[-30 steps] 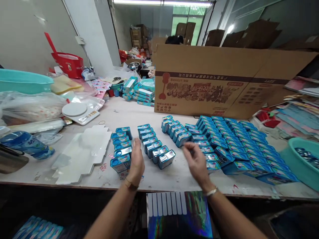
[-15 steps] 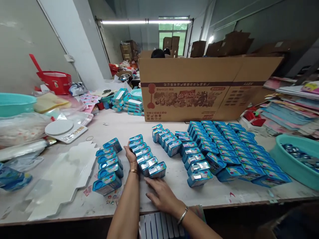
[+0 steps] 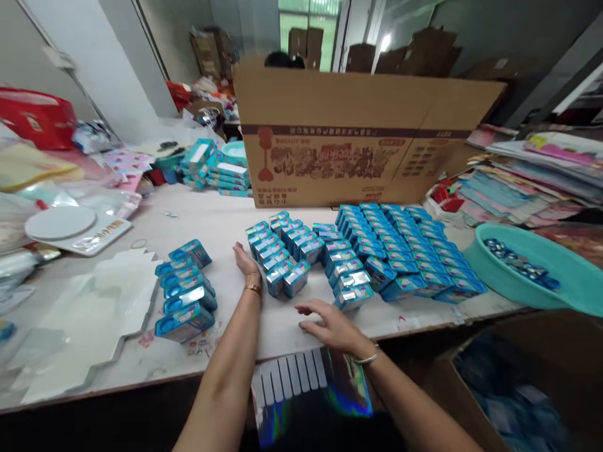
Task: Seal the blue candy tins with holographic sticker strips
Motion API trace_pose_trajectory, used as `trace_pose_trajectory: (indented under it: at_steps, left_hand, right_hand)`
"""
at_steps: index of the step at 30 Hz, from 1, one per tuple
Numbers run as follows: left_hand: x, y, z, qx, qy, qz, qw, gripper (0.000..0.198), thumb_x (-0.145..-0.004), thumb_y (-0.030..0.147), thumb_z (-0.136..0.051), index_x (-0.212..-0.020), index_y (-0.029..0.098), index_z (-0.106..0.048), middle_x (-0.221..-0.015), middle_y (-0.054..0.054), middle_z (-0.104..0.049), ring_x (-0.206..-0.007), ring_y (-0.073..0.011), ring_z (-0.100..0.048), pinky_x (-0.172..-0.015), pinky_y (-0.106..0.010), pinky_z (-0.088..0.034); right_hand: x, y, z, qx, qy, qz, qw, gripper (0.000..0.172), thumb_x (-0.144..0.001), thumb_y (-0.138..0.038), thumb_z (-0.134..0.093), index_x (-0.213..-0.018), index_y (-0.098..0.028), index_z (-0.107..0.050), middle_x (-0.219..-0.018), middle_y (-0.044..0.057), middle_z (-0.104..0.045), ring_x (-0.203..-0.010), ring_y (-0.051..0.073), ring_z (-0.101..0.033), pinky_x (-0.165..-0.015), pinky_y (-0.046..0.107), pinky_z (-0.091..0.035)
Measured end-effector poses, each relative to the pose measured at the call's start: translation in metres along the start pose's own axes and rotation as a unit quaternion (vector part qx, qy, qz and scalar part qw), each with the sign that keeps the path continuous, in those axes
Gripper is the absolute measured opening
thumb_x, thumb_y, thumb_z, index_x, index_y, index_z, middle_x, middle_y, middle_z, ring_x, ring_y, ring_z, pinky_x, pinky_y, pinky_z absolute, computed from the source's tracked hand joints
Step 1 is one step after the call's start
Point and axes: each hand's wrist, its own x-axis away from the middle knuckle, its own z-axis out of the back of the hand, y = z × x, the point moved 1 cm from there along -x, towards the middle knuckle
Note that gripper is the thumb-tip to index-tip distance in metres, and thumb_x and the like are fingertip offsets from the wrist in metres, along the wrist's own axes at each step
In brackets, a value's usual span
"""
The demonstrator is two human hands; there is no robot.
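My left hand stands on its edge beside a short row of small blue packs with rounded corners, fingers stretched out, and a small gap shows between hand and packs. Nearer the front edge, my right hand hovers over the table with its fingers apart and holds nothing. To its upper right is a larger block of the same packs, in several rows. A separate group of blue packs leans together left of my left arm. A shiny sticker sheet lies below, between my forearms.
A large cardboard box stands behind the packs. On the right are a turquoise basin with shiny blue pieces and an open carton below the edge. A white cut-out sheet covers the left. Another person's head shows behind the box.
The row beside my left hand has moved away from me and right, up against the other packs. My right hand has moved right, off the row's near end. The view has swung right and down.
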Motion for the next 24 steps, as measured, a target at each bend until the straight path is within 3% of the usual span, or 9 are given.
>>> trace_pose_trajectory:
  at_steps: [3, 5, 7, 8, 11, 13, 16, 20, 24]
  left_hand:
    - [0.055, -0.006, 0.025, 0.015, 0.067, 0.039, 0.997, 0.067, -0.1, 0.04, 0.006, -0.154, 0.009, -0.02, -0.159, -0.022, -0.033, -0.15, -0.0227, -0.029, -0.114, -0.045, -0.037]
    - [0.108, -0.007, 0.038, 0.021, 0.051, 0.026, 0.998, 0.061, -0.101, 0.044, -0.007, -0.15, 0.014, -0.029, -0.154, -0.018, -0.043, -0.143, -0.0222, -0.041, -0.112, -0.042, -0.041]
    - [0.161, -0.007, 0.045, 0.02, -0.016, 0.0, 1.0, 0.046, -0.095, 0.049, -0.04, -0.127, 0.019, -0.056, -0.128, -0.013, -0.065, -0.123, -0.0246, -0.059, -0.107, -0.04, -0.046]
    - [0.184, -0.007, 0.044, 0.004, -0.074, -0.025, 0.997, 0.038, -0.09, 0.047, -0.051, -0.116, 0.022, -0.062, -0.119, -0.011, -0.069, -0.117, -0.0259, -0.062, -0.105, -0.041, -0.046]
    - [0.229, -0.005, 0.034, -0.14, -0.242, -0.12, 0.953, 0.025, -0.088, 0.037, -0.057, -0.108, 0.026, -0.067, -0.103, -0.008, -0.072, -0.103, -0.0281, -0.064, -0.094, -0.045, -0.048]
    - [0.239, -0.003, 0.025, -0.233, -0.307, -0.158, 0.909, 0.023, -0.092, 0.031, -0.052, -0.107, 0.025, -0.068, -0.101, -0.008, -0.072, -0.101, -0.0284, -0.063, -0.089, -0.044, -0.047]
    - [0.239, 0.004, 0.016, -0.306, -0.344, -0.182, 0.869, 0.025, -0.096, 0.022, -0.042, -0.098, 0.022, -0.067, -0.101, -0.01, -0.071, -0.1, -0.0281, -0.063, -0.087, -0.042, -0.046]
    - [0.238, 0.009, 0.014, -0.307, -0.378, -0.143, 0.861, 0.027, -0.098, 0.021, -0.037, -0.095, 0.021, -0.064, -0.094, -0.011, -0.072, -0.091, -0.0268, -0.067, -0.079, -0.037, -0.047]
    - [0.237, 0.01, 0.015, -0.248, -0.394, -0.112, 0.878, 0.027, -0.099, 0.024, -0.037, -0.1, 0.02, -0.064, -0.098, -0.01, -0.075, -0.094, -0.0257, -0.07, -0.08, -0.034, -0.047]
  right_hand:
    - [0.05, 0.005, 0.025, 0.053, 0.037, -0.03, 0.997, 0.03, -0.093, -0.027, -0.057, -0.121, -0.024, -0.067, -0.11, 0.009, -0.072, -0.102, 0.024, -0.067, -0.09, 0.04, -0.054]
    - [0.077, 0.011, 0.029, 0.131, 0.068, -0.03, 0.989, 0.03, -0.094, -0.026, -0.055, -0.123, -0.025, -0.066, -0.111, 0.011, -0.07, -0.105, 0.027, -0.065, -0.091, 0.045, -0.054]
    - [0.091, 0.014, 0.022, 0.19, 0.073, -0.003, 0.979, 0.035, -0.093, -0.023, -0.056, -0.127, -0.025, -0.063, -0.119, 0.013, -0.067, -0.111, 0.029, -0.061, -0.093, 0.049, -0.053]
    - [0.094, 0.015, 0.015, 0.214, 0.063, 0.018, 0.975, 0.037, -0.093, -0.022, -0.056, -0.13, -0.024, -0.061, -0.123, 0.014, -0.065, -0.113, 0.03, -0.059, -0.095, 0.05, -0.052]
    - [0.09, 0.017, -0.007, 0.286, 0.023, 0.067, 0.956, 0.036, -0.093, -0.018, -0.055, -0.128, -0.02, -0.061, -0.12, 0.015, -0.065, -0.108, 0.03, -0.058, -0.092, 0.049, -0.051]
    - [0.086, 0.021, -0.017, 0.322, 0.011, 0.084, 0.943, 0.03, -0.095, -0.016, -0.051, -0.122, -0.018, -0.064, -0.107, 0.014, -0.067, -0.096, 0.027, -0.059, -0.083, 0.044, -0.052]
    - [0.09, 0.031, -0.022, 0.342, 0.026, 0.106, 0.933, 0.029, -0.098, -0.016, -0.045, -0.119, -0.017, -0.066, -0.098, 0.012, -0.067, -0.088, 0.025, -0.058, -0.076, 0.039, -0.051]
    - [0.104, 0.039, -0.023, 0.326, 0.064, 0.145, 0.932, 0.036, -0.099, -0.015, -0.041, -0.129, -0.017, -0.062, -0.1, 0.013, -0.068, -0.088, 0.025, -0.058, -0.076, 0.04, -0.052]
    - [0.112, 0.035, -0.024, 0.324, 0.096, 0.163, 0.927, 0.044, -0.097, -0.013, -0.041, -0.138, -0.017, -0.055, -0.113, 0.015, -0.069, -0.1, 0.027, -0.061, -0.093, 0.048, -0.051]
